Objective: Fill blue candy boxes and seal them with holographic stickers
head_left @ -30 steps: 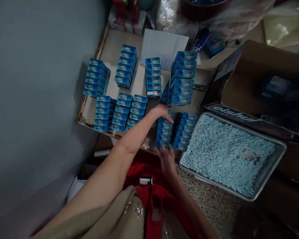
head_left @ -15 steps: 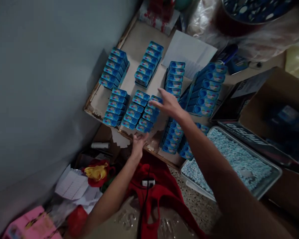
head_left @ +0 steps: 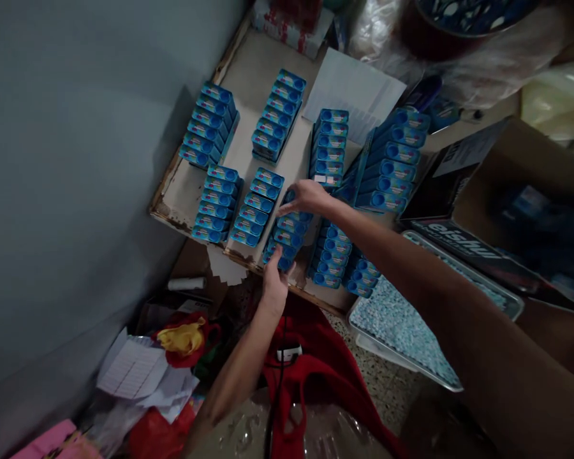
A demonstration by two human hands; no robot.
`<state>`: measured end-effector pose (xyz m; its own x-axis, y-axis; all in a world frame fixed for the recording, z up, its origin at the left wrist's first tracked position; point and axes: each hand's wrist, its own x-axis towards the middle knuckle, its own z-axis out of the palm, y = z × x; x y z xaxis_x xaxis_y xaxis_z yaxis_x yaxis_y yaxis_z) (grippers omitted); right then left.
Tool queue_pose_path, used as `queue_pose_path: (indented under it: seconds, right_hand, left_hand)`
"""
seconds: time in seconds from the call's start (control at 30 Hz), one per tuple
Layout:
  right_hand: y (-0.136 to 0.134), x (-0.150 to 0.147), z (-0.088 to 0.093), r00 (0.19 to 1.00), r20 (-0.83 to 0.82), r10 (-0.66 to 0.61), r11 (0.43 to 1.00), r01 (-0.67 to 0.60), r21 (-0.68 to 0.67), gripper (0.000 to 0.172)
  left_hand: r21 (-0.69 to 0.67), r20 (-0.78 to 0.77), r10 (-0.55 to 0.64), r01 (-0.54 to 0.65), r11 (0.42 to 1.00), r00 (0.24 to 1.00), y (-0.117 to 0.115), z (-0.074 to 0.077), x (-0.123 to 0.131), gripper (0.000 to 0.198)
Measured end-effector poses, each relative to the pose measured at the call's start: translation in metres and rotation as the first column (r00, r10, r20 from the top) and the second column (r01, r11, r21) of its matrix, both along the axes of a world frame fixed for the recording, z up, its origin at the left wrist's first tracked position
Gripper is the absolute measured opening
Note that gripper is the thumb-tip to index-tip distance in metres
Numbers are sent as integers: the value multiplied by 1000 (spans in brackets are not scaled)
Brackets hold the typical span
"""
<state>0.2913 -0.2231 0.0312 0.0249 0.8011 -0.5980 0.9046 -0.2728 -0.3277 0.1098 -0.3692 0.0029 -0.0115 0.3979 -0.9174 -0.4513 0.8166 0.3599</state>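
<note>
Several rows of small blue boxes with printed ends stand on a worn, pale tabletop (head_left: 210, 137). My left hand (head_left: 275, 284) grips the near end of one row of blue boxes (head_left: 287, 237), its thumb lying over the top. At that row's far end is my right hand (head_left: 309, 196), fingers bent down around the boxes and partly hiding them. Just left of it stands another row of blue boxes (head_left: 253, 211), with a narrow gap between. To the right, another row of blue boxes (head_left: 331, 255) is partly covered by my right forearm.
A paper sheet (head_left: 351, 92) lies behind the rows. On the right are an open cardboard box (head_left: 473, 172) and a metal tray (head_left: 454, 382) of pale blue pellets. The wall (head_left: 76, 159) borders the table's left side. Papers (head_left: 134, 366) and a yellow-red cloth flower (head_left: 182, 338) lie below.
Both hands have come in onto the middle row, the left from the table edge and the right from above. That row has shifted slightly away from its left neighbour.
</note>
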Motion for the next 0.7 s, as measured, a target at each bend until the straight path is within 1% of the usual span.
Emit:
queue_pose_path:
  seconds: [0.03,0.1,0.13,0.17,0.2,0.23,0.27,0.3,0.33,0.37,0.4,0.43,0.47,0.5,0.53,0.57,0.6,0.63,0.67,0.7]
  right_hand:
    - [-18,0,9,1000,-1,-15,999,15,37,61]
    - [-61,0,28,997,-19,-77,993,78,91,60]
    - [-84,-1,37,989,-47,-141,982,145,118,59]
    - [-109,-3,45,969,-92,-228,961,239,140,58]
    - [-133,-7,51,931,-148,-334,921,356,157,59]
    - [-157,-13,55,865,-209,-457,854,492,168,62]
    - [-178,-21,55,771,-284,-571,765,625,159,68]
    - [-197,-32,54,647,-365,-670,654,747,123,76]
    - [-211,-44,50,496,-442,-747,526,848,63,82]
    - [-222,-57,44,335,-510,-792,401,916,-22,86]
    - [-229,-70,38,168,-558,-813,278,954,-117,90]
    - [-232,-84,31,6,-585,-811,160,964,-212,92]
    - [-232,-97,24,-139,-598,-789,53,955,-293,93]
    - [-230,-109,18,-261,-603,-754,-43,935,-352,94]
    - [-226,-119,12,-356,-607,-710,-122,912,-391,94]
    - [-222,-128,7,-425,-614,-665,-181,890,-420,92]
    - [-218,-135,3,-472,-625,-622,-217,870,-443,90]
    - [-215,-140,-2,-506,-634,-585,-235,854,-465,88]
    - [-212,-144,-6,-531,-637,-559,-242,839,-487,87]
    - [-209,-147,-11,-548,-635,-545,-240,827,-508,86]
  left_hand:
    - [10,2,-18,18,1000,1000,-10,7,-7,30]
    - [38,-38,-101,102,994,994,-26,24,-25,38]
    - [68,-78,-162,167,984,984,-29,32,-36,43]
    - [120,-142,-230,247,962,963,-27,40,-47,47]
    - [185,-237,-299,345,920,924,-20,49,-57,51]
    - [246,-360,-366,466,850,858,-9,57,-66,57]
    - [280,-504,-420,602,748,755,6,65,-72,63]
    - [268,-648,-456,744,612,610,25,74,-75,70]
    - [208,-763,-476,863,461,438,45,82,-75,76]
    - [125,-835,-483,945,302,265,66,89,-70,79]
    - [43,-871,-478,988,148,110,87,96,-62,80]
    - [-20,-885,-465,1000,7,-15,107,100,-51,81]
    - [-60,-888,-447,991,-120,-108,124,103,-37,82]
    - [-79,-883,-436,971,-228,-174,140,104,-20,81]
    - [-75,-875,-434,947,-313,-213,153,101,-2,80]
    - [-53,-861,-451,924,-379,-234,164,97,17,77]
    - [-13,-839,-489,907,-421,-239,173,90,35,72]
    - [37,-803,-549,899,-437,-234,180,81,54,64]
    - [82,-755,-619,904,-420,-219,184,71,71,54]
    - [106,-699,-685,916,-387,-208,187,60,87,43]
